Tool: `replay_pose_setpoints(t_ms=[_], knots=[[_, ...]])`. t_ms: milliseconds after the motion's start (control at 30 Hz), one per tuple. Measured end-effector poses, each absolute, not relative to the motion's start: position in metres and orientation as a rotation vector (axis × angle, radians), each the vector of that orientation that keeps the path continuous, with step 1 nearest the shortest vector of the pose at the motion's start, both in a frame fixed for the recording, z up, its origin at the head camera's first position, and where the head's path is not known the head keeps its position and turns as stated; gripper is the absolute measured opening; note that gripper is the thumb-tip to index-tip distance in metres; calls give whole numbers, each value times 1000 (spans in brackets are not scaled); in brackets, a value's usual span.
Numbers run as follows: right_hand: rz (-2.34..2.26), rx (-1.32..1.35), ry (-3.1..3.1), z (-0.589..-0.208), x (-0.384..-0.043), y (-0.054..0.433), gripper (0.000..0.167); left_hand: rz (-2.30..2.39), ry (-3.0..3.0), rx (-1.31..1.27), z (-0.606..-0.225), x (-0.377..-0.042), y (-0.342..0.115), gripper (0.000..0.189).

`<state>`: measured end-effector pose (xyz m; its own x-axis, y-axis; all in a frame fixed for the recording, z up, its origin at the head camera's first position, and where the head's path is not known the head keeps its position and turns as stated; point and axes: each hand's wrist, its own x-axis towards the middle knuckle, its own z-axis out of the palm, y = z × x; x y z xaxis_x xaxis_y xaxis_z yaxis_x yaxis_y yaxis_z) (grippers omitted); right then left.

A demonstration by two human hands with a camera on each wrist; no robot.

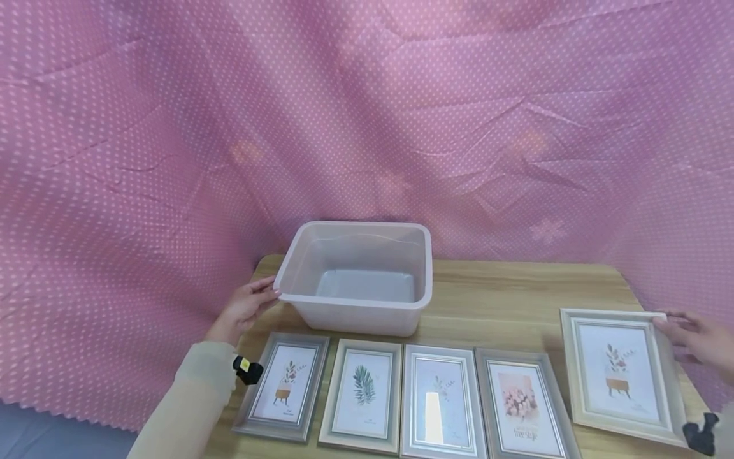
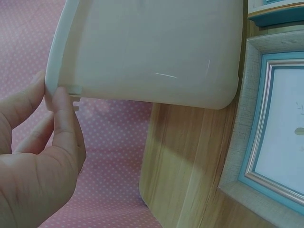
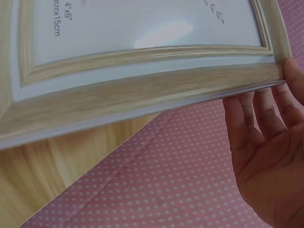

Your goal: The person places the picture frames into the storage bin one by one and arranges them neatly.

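Observation:
My left hand [image 1: 243, 308] pinches the rim of a pale plastic bin [image 1: 355, 317] at its left corner, thumb on one side of the lip and fingers on the other in the left wrist view. Nothing lies inside the bin. At the far right, my right hand [image 1: 696, 341] holds a light wood picture frame [image 1: 665, 382] by its upper right edge. A plant-pot print shows in that picture frame, and it is tilted, with its lower edge near the table's right side. In the right wrist view the thumb lies over the frame's front and the fingers are behind it.
Several picture frames lie in a row along the wooden table [image 1: 487, 287]: a grey one [image 1: 312, 389] with a pot print, one with a green leaf [image 1: 364, 384], a silver one [image 1: 408, 395] with glare, and one with pink flowers [image 1: 518, 398]. A pink dotted cloth [image 1: 367, 115] hangs behind.

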<state>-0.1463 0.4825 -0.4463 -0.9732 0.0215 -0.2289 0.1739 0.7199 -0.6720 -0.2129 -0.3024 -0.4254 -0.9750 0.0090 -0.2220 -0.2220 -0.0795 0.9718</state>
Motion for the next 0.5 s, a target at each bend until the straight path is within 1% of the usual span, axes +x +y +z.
replay_pose_setpoints(t_ms=[100,367,433,500], knots=[[-1119,145,2781,-440,-148,479,65,2195,2004,-237,-425,-212,-303,56],[-1259,184,2843,-418,-153,467,66,2182,2007,-243,-424,-210,-303,55],[-1315,200,2837,-412,-153,464,62,2178,2009,-237,-424,-210,-303,56],[-1331,200,2851,-405,-152,461,63,2186,2004,-239,-424,-209,-303,55]])
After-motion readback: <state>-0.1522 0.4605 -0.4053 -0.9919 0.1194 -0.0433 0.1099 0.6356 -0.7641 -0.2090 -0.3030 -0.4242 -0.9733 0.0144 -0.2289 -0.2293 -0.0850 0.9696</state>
